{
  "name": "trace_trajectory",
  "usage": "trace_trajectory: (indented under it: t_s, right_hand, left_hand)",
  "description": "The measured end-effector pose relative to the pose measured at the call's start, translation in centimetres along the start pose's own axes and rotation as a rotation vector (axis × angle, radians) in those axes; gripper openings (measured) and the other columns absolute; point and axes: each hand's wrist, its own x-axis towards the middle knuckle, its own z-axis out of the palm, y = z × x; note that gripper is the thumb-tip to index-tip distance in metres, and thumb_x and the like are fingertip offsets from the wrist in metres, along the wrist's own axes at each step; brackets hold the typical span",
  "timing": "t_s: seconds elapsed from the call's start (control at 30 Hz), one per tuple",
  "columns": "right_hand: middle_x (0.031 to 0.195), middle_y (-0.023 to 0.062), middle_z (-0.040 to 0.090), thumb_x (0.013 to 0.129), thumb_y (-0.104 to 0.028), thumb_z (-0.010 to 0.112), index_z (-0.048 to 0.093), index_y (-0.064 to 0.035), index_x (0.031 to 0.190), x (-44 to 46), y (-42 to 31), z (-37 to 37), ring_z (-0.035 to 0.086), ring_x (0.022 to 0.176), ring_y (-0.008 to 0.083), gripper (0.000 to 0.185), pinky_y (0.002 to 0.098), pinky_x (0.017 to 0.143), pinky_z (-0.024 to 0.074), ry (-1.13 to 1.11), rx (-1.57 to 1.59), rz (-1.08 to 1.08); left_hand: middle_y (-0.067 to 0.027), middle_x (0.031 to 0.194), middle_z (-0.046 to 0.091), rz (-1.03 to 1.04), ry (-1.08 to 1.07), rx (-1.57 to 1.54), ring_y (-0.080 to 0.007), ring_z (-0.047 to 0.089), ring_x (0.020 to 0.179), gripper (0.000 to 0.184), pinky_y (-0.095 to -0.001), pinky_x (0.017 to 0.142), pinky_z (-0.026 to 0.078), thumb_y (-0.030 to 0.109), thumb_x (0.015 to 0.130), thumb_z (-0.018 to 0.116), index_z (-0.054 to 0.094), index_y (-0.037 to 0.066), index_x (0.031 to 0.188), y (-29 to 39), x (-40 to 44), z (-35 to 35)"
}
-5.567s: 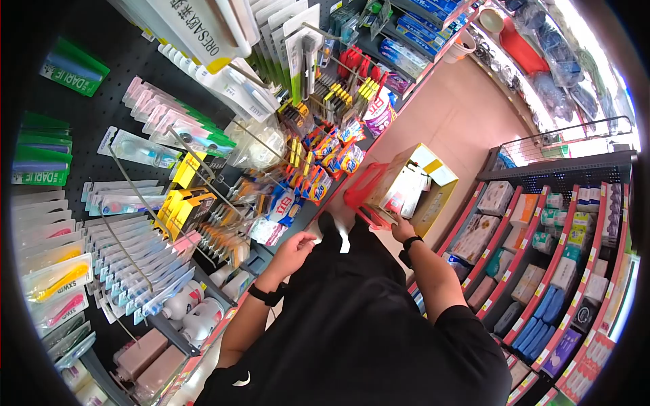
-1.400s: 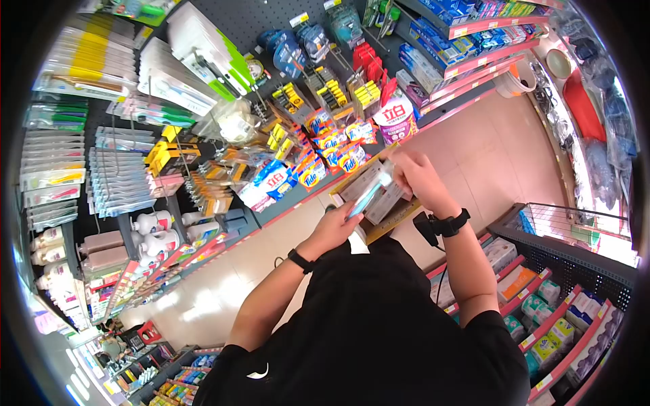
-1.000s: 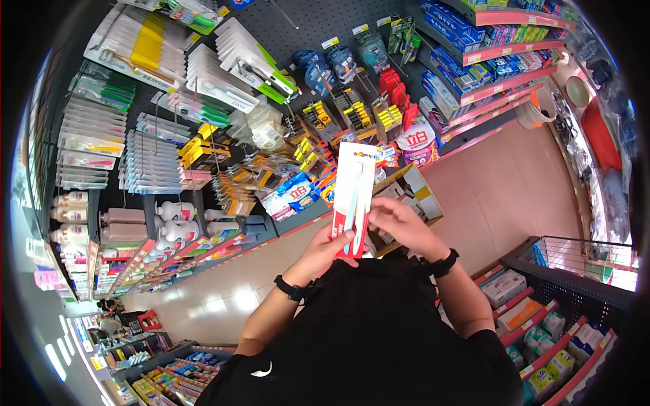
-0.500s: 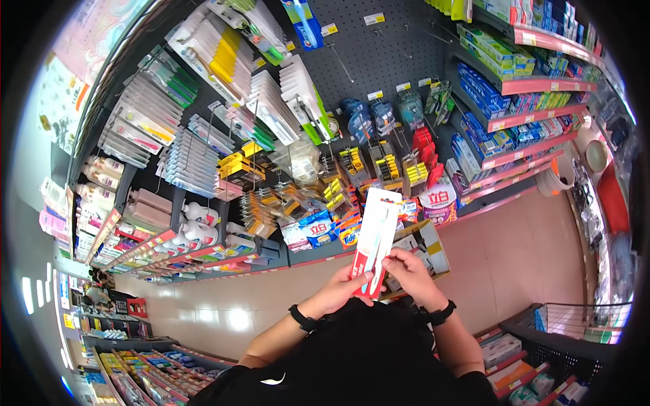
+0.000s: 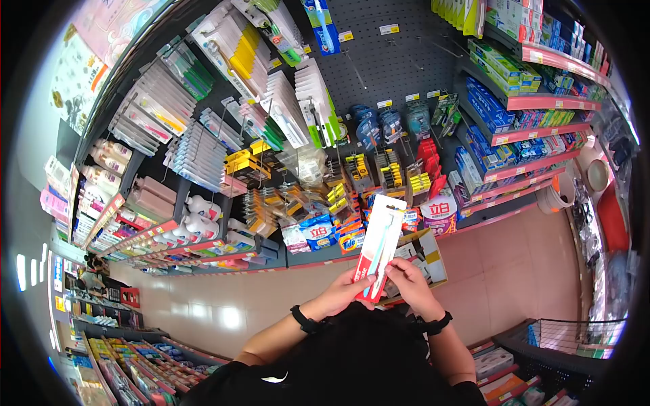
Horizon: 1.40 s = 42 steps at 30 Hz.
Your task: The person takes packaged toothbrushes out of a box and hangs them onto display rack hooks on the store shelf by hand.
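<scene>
Pinching a toothbrush pack (image 5: 379,240) — left hand (image 5: 344,292) and right hand (image 5: 413,285) in narrow grip, carton (image 5: 434,256) behind partly hidden.

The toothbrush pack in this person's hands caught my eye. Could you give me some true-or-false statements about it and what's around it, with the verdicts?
1. The left hand grips the toothbrush pack near its lower end. True.
2. The toothbrush pack hangs on a shop hook. False: it is held in hand.
3. The right hand has its fingers at the pack's right edge. True.
4. Only the left wrist wears a black band. False: a black band shows on each wrist.
5. An orange Tide packet shows just left of the pack in the picture. True.
6. The box beyond the right hand is closed. False: the box is open, with things inside.
</scene>
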Motion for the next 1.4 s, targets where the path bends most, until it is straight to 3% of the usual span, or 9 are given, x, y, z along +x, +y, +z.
trace_trajectory:
  t_s: [0.4,0.63,0.7,0.83,0.93,1.0,1.1,1.23,1.4]
  right_hand:
    - [0.093,-0.0013,0.061,0.101,-0.012,0.054,0.062,-0.0022,0.113,-0.1,1.0,0.1,0.055,0.084,0.007,0.017,0.0237,0.077,0.0459,-0.01,-0.008,0.068]
    - [0.096,-0.0011,0.062,0.102,-0.015,0.051,0.06,-0.0032,0.114,0.3,0.3,0.8,0.056,0.088,0.0057,0.019,0.023,0.078,0.0475,0.03,-0.033,0.05]
    - [0.093,-0.0012,0.061,0.1,-0.009,0.053,0.061,-0.0026,0.111,0.4,-1.4,1.5,0.055,0.084,0.0075,0.015,0.0241,0.078,0.0454,0.061,0.078,0.078]
    - [0.092,-0.0012,0.061,0.1,-0.009,0.052,0.061,-0.0028,0.11,1.5,0.4,0.8,0.054,0.083,0.0077,0.014,0.0239,0.078,0.0448,0.158,-0.08,0.022]
    - [0.101,0.0012,0.063,0.102,-0.014,0.053,0.06,-0.0011,0.118,2.0,0.0,0.6,0.058,0.095,0.0083,0.022,0.0253,0.083,0.0473,0.115,-0.105,0.061]
    - [0.088,-0.0019,0.06,0.102,-0.012,0.052,0.062,-0.0043,0.112,2.6,-0.5,1.6,0.053,0.081,0.0058,0.016,0.0219,0.073,0.0435,0.208,-0.11,0.034]
    - [0.088,-0.003,0.061,0.102,-0.014,0.051,0.062,-0.005,0.112,3.4,-1.2,2.2,0.053,0.077,0.0042,0.016,0.0195,0.069,0.0432,0.198,-0.144,0.059]
    - [0.088,-0.0029,0.063,0.103,-0.015,0.051,0.062,-0.0058,0.112,4.7,-0.1,2.3,0.056,0.075,0.0034,0.016,0.0181,0.065,0.0442,0.188,-0.22,0.058]
    - [0.09,0.0022,0.066,0.103,-0.014,0.05,0.06,-0.0025,0.113,6.4,-0.3,3.4,0.062,0.079,0.008,0.018,0.0229,0.068,0.0499,0.181,-0.216,0.051]
  left_hand:
    - [-0.0095,0.119,0.062,0.01,0.051,-0.045,-0.0208,0.068,0.102,0.042,-0.0329,0.068,0.062,0.029,0.104,0.05,0.043,0.007,0.139,-0.7,-0.9,0.6]
    - [-0.01,0.12,0.062,-0.018,0.02,-0.071,-0.0201,0.068,0.101,0.042,-0.0336,0.067,0.062,0.032,0.104,0.049,0.043,0.008,0.139,-0.2,-0.1,-0.7]
    - [-0.0099,0.119,0.062,-0.011,-0.009,-0.073,-0.0198,0.068,0.1,0.042,-0.0332,0.066,0.062,0.033,0.104,0.049,0.043,0.009,0.138,0.1,0.5,-1.3]
    - [-0.0092,0.116,0.065,-0.069,-0.057,-0.069,-0.0191,0.068,0.1,0.041,-0.0318,0.063,0.061,0.034,0.104,0.049,0.046,0.009,0.137,0.4,1.8,-2.8]
    - [-0.0096,0.113,0.066,0.013,-0.106,-0.081,-0.0187,0.069,0.098,0.041,-0.031,0.061,0.061,0.036,0.104,0.049,0.047,0.009,0.136,1.5,2.1,-3.1]
    - [-0.0098,0.113,0.066,0.022,-0.116,-0.088,-0.0186,0.069,0.098,0.041,-0.031,0.061,0.061,0.036,0.104,0.049,0.047,0.009,0.135,2.1,2.2,-3.6]
    - [-0.0099,0.113,0.066,0.037,-0.136,-0.092,-0.0185,0.069,0.098,0.042,-0.0311,0.061,0.061,0.036,0.104,0.049,0.047,0.008,0.135,2.5,2.6,-4.7]
    - [-0.0091,0.111,0.065,0.045,-0.147,-0.082,-0.0184,0.068,0.099,0.043,-0.0314,0.062,0.061,0.036,0.104,0.049,0.047,0.007,0.135,3.1,2.6,-6.2]
    - [-0.0083,0.11,0.064,0.096,-0.158,-0.126,-0.0174,0.067,0.098,0.044,-0.0315,0.061,0.061,0.037,0.103,0.05,0.047,0.008,0.135,3.4,2.5,-7.9]
